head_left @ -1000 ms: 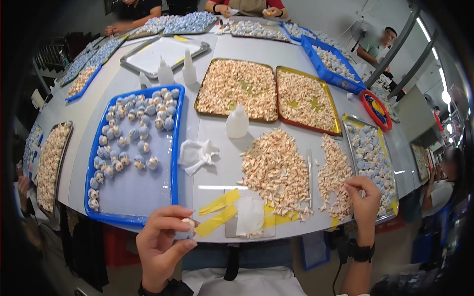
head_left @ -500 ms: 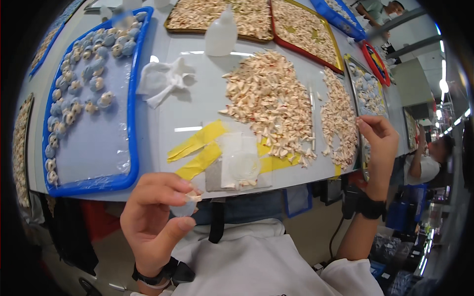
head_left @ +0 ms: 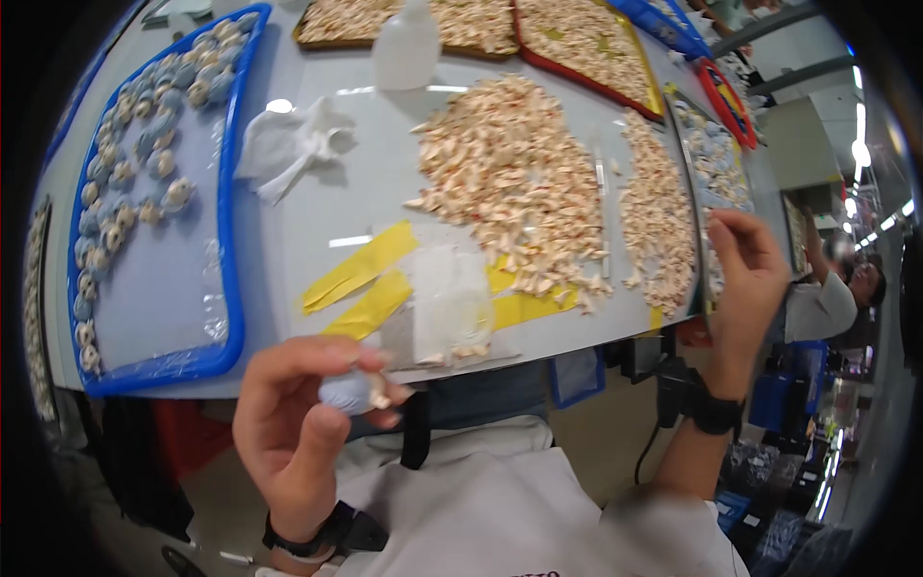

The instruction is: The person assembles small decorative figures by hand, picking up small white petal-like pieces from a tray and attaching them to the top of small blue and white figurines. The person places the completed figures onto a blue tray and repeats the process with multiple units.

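Between the thumb and fingers of my left hand [head_left: 293, 423] is a small round figurine piece [head_left: 348, 393], pale blue with a cream part, held just off the table's near edge. My right hand [head_left: 748, 274] is pinched at the right, over the edge of a tray of blue and cream pieces [head_left: 716, 163]. Anything in its fingertips is too small to make out. To its left lies a narrow heap of small cream pointed pieces [head_left: 659, 216]. A larger heap of the same pieces [head_left: 519, 183] covers the middle of the table.
At the left stands a blue tray [head_left: 229, 279] with several blue and cream figurine pieces. A white cloth [head_left: 293, 144], a translucent bottle [head_left: 407, 48] and yellow tape strips [head_left: 361, 269] are on the table. Farther back are trays of cream pieces [head_left: 586, 48]. Another person [head_left: 832, 298] sits at the right.
My left hand has turned the figurine piece, so more of its blue side shows. My right hand is still pinched near the right tray. The whole view has shifted slightly.
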Motion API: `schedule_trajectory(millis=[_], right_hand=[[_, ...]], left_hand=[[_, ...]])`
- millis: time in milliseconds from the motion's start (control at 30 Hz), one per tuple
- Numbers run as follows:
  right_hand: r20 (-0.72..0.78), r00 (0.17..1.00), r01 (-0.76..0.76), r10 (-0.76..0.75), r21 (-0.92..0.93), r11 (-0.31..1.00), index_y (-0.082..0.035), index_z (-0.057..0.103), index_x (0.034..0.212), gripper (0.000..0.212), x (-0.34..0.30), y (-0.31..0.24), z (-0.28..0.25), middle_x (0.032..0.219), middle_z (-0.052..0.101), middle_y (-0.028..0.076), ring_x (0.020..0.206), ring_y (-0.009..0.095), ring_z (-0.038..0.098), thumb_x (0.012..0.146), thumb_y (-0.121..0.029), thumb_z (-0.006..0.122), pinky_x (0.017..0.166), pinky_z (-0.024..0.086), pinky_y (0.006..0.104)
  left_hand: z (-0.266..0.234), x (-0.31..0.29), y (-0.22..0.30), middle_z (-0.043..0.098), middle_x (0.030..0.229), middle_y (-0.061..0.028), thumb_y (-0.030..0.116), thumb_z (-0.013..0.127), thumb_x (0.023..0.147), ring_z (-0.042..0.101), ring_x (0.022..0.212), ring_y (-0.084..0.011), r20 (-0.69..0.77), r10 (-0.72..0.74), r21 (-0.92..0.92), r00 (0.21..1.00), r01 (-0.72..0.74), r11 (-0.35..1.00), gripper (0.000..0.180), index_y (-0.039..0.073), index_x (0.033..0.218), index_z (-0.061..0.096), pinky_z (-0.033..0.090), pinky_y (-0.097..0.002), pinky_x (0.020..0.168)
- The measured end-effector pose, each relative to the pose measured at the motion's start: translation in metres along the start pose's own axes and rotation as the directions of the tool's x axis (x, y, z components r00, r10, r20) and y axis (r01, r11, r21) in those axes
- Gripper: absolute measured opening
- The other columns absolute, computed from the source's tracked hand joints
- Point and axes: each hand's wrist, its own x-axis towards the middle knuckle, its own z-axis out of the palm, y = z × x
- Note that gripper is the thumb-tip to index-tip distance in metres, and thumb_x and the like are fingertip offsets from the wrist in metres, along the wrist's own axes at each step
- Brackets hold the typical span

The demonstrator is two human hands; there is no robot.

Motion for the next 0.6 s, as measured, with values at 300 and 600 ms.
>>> schedule_trajectory(millis=[300,600], right_hand=[[0.312,0.948,-0.032,-0.062,0.289,0.957,0.004,0.058,0.086,0.012,-0.032,-0.060,0.047,0.088,0.059,0.008,0.081,0.012,0.057,0.075,0.007,0.062,0.074,0.044,0.0215],[0.617,0.745,0.178,-0.253,0.182,0.967,0.001,0.058,0.073,0.015,-0.036,-0.085,0.078,0.076,0.049,0.005,0.074,0.014,0.046,0.061,0.005,0.066,0.069,0.035,0.0245]], left_hand=[[-0.008,0.000,-0.009,0.054,0.097,-0.0151,0.033,0.071,0.074,0.058,0.068,-0.0168,0.087,0.100,0.020,0.991,-0.102,0.995,0.049,0.003,0.104,0.046,0.044,-0.0192,0.049],[-0.020,0.005,-0.021,0.054,0.095,-0.0172,0.021,0.071,0.074,0.058,0.070,-0.0179,0.217,0.214,0.028,0.952,-0.225,0.974,0.037,0.003,0.098,0.050,0.046,-0.0219,0.053]])
